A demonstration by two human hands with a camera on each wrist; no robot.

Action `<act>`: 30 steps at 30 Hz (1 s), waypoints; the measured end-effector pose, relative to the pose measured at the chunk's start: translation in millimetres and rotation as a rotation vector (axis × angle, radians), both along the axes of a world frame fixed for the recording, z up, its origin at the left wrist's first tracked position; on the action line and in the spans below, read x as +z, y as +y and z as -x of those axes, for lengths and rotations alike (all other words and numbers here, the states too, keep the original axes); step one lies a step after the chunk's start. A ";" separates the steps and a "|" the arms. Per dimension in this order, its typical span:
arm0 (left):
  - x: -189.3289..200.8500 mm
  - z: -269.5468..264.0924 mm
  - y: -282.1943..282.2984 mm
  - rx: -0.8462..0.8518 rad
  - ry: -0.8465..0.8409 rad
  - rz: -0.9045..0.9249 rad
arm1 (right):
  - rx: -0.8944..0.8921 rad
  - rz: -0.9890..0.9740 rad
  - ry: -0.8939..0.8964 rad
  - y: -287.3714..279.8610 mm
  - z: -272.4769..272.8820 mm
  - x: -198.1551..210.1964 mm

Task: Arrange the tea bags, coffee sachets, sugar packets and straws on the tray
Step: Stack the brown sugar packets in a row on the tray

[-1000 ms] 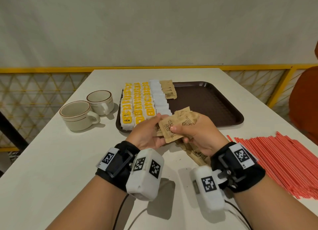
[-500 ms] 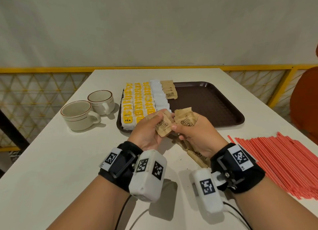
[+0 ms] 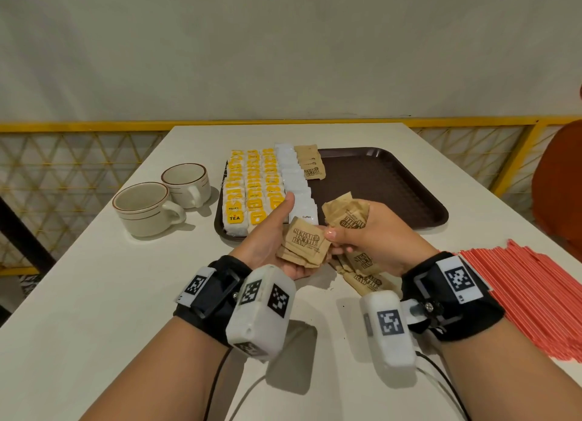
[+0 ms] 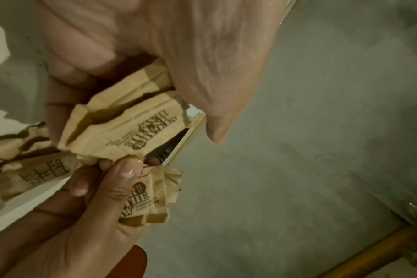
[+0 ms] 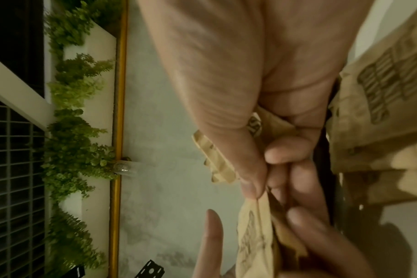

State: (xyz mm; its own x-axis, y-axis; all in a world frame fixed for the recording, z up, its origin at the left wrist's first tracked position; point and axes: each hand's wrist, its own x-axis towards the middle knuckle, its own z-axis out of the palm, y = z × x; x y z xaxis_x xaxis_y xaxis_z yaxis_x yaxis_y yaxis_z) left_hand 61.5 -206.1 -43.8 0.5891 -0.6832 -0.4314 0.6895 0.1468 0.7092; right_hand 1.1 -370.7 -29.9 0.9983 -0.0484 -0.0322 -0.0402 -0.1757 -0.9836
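Note:
My left hand [image 3: 275, 231] cradles a small stack of brown sugar packets [image 3: 305, 243] on its curled fingers, thumb lifted off. My right hand [image 3: 338, 241] grips a crumpled bunch of sugar packets [image 3: 348, 215], and its thumb pinches the edge of the left hand's top packet. The left wrist view shows that stack [image 4: 122, 129] and the right thumb [image 4: 123, 169] on it. Both hands hover just in front of the brown tray [image 3: 381, 181], which holds rows of yellow tea bags [image 3: 252, 187], white coffee sachets [image 3: 296, 181] and a short row of sugar packets [image 3: 310, 165].
More sugar packets [image 3: 367, 277] lie loose on the white table [image 3: 104, 294] under my right hand. A wide heap of red straws [image 3: 535, 291] lies at the right edge. Two cups [image 3: 146, 208] [image 3: 187, 181] stand left of the tray. The tray's right half is bare.
My left thumb has lifted off the stack. The right hand has drawn slightly right, and its thumb now holds the top packet against the left hand's stack.

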 end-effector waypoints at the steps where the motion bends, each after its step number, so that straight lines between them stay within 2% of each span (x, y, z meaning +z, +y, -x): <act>1: -0.2 -0.2 0.4 -0.026 0.014 -0.008 | 0.004 0.021 0.000 -0.9 -0.5 -0.4; 5: 0.7 1.4 0.8 -0.062 0.041 -0.006 | -0.010 0.016 0.003 -0.8 -2.7 -5.2; 13: 0.0 -0.4 4.8 0.053 -0.017 0.067 | -0.043 -0.464 0.123 -0.8 -7.4 -0.6; 15: -1.6 -1.4 4.7 0.100 -0.046 0.057 | -0.035 -0.510 0.130 -1.2 -5.5 1.3; 21: -4.5 1.2 1.0 0.117 -0.193 -0.003 | -0.033 -0.376 0.094 -0.2 -5.4 -5.4; 25: -3.6 1.1 0.1 0.114 -0.227 -0.002 | -0.060 -0.302 0.081 5.4 -6.6 -10.0; 30: -4.7 1.9 -1.6 0.129 -0.350 -0.098 | 0.020 -0.290 0.114 15.2 -7.0 -12.4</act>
State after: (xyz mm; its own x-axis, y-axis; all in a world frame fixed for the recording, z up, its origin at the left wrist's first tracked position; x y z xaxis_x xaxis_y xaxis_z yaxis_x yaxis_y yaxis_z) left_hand 59.6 -207.6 -48.5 0.7908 -0.5595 -0.2482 0.3834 0.1365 0.9135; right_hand 8.2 -355.6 -42.3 0.9882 -0.0015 -0.1532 -0.1522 0.1098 -0.9822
